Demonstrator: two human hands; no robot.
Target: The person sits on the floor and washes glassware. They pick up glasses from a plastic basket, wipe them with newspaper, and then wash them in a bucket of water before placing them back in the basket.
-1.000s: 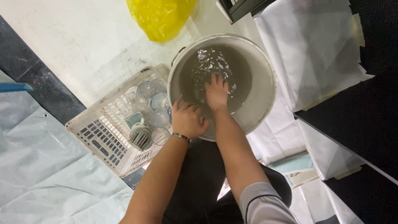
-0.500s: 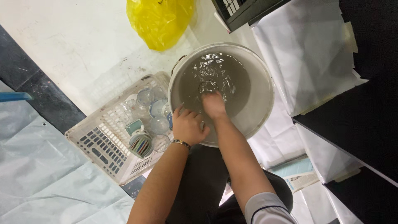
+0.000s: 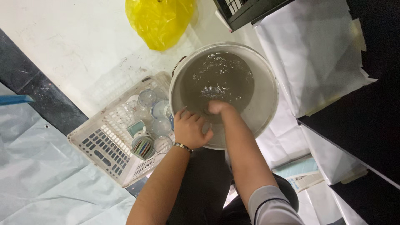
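A white bucket [image 3: 271, 89] of murky water stands on the floor in front of me. My left hand [image 3: 189, 129] rests on its near rim, fingers curled over the edge. My right hand [image 3: 216, 107] is plunged into the water near the front wall; its fingers are under the surface and hidden, so what they hold is unclear. Ripples and glints show on the water just beyond it. A thin bracelet sits on my left wrist.
A white plastic basket [image 3: 100, 143] left of the bucket holds several clear glass dishes and a striped cup [image 3: 143, 146]. A yellow plastic bag [image 3: 160, 21] lies beyond. White paper sheets [image 3: 316, 54] and black surfaces lie to the right; a pale blue sheet [image 3: 37, 183] covers the left.
My right hand has drawn back from the middle of the water toward the near wall and sunk deeper. My left hand stays on the rim. The camera view shifted slightly.
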